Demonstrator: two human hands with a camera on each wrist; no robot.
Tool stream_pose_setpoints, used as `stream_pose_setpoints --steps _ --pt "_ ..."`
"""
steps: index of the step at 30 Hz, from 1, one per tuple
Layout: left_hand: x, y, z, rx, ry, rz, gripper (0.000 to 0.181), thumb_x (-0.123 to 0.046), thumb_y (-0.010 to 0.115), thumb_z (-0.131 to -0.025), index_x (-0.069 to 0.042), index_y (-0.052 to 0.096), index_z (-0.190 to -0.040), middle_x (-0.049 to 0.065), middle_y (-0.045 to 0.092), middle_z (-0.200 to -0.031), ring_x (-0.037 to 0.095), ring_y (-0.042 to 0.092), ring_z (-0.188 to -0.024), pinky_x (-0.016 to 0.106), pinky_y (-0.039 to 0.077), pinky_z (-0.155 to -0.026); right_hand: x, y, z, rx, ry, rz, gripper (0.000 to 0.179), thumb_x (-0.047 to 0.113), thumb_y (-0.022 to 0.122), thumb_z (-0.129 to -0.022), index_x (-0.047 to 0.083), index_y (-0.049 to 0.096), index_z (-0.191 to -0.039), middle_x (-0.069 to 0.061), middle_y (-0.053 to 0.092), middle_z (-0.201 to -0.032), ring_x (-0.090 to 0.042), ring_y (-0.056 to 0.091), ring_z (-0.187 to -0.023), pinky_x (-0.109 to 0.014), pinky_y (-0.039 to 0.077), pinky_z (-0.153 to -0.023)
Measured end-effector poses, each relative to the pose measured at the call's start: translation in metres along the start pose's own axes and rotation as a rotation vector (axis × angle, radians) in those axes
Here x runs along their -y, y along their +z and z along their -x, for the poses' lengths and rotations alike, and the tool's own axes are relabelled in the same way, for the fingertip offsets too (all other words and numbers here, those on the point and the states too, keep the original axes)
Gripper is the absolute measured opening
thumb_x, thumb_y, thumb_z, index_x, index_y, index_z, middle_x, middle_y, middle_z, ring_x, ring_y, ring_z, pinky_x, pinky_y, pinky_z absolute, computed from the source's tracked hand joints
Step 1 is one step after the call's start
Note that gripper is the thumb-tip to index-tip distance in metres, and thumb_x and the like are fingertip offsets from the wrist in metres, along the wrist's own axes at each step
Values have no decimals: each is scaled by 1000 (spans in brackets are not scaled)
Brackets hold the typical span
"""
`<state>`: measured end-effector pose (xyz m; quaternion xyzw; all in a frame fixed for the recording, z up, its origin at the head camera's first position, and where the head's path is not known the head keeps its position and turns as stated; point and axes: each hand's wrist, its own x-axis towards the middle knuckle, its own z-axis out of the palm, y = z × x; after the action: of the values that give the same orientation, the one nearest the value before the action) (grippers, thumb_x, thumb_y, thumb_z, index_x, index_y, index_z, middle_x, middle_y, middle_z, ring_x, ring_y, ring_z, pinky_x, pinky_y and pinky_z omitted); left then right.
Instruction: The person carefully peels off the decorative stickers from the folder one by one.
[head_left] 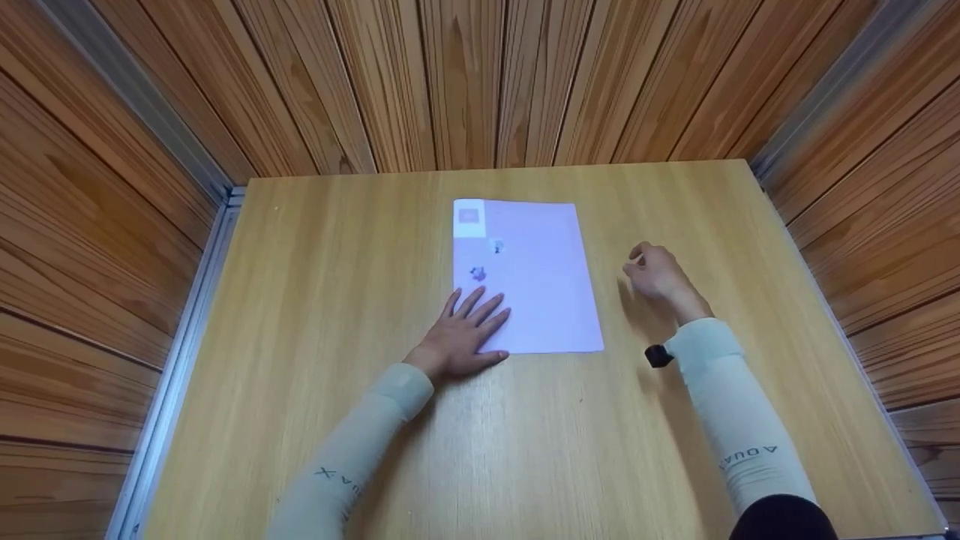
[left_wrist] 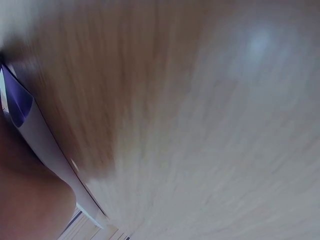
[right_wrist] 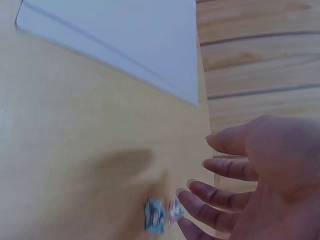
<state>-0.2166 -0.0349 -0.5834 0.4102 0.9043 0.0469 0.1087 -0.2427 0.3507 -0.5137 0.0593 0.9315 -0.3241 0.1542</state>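
A thin lilac sheet, like a folder or booklet cover (head_left: pixel 540 285), lies flat on the wooden table. Two small printed figures, a bluish one (head_left: pixel 496 246) and a purple one (head_left: pixel 478 274), show on its left side. My left hand (head_left: pixel 466 337) rests with spread fingers on its lower left corner. Right of the sheet, above the table, my right hand (head_left: pixel 656 274) hangs with loosely bent fingers and holds nothing. In the right wrist view, two small colourful printed pieces, a teal one (right_wrist: pixel 155 216) and a reddish one (right_wrist: pixel 174 212), lie by its fingertips; the head view hides them.
The wooden table (head_left: pixel 322 277) carries the sheet. Plank walls (head_left: pixel 457 82) stand behind it and on both sides, with a metal rail (head_left: pixel 176 360) along the left edge. A small black camera (head_left: pixel 658 356) sits on the right wrist.
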Motion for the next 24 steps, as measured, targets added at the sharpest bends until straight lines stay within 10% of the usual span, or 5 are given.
stream_pose_setpoints --steps 24 --pt "-1 -2 -1 3 -13 -24 80 -70 34 -100 -27 16 -166 0 5 -173 32 -3 -159 61 -4 -124 55 64 -24 75 -99 17 35 18 52 -105 -2 52 -133 -24 51 -131 -41 54 -118 -53 50 -99"
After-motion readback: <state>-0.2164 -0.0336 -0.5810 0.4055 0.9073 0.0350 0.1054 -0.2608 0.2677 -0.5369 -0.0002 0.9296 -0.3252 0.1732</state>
